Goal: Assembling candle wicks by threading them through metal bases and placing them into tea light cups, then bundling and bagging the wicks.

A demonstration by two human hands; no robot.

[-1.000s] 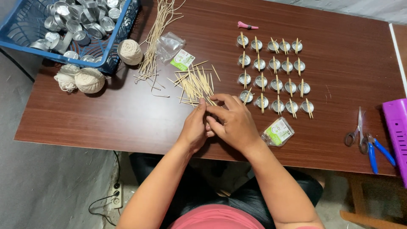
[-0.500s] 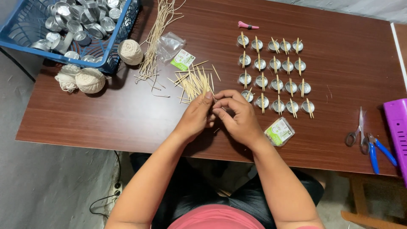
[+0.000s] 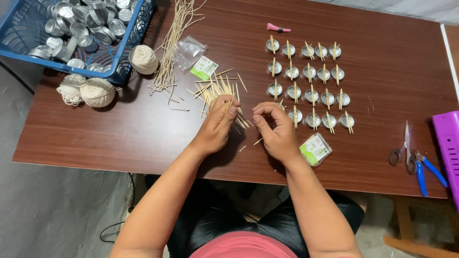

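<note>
Your left hand (image 3: 217,125) is curled over the near edge of the stick pile (image 3: 217,93) on the table (image 3: 143,134), and its fingers are closed on a few sticks. Your right hand (image 3: 277,131) is just beside it, with the thumb and first finger bent close together. It may be pinching 1 thin stick, but I cannot tell.

The sticks are small and light. If you pull too fast, more sticks may come out with the ones you want and roll off the table edge near you. 2 loose sticks (image 3: 251,145) already lie between your hands.

The cups (image 3: 311,76) sit in 4 rows just past your right hand, each with a stick lying across the top. A bump from your knuckles could knock those sticks off or push the rows crooked.

The small box (image 3: 315,149) touches your right wrist. A quick move could slide it off the table.
</note>
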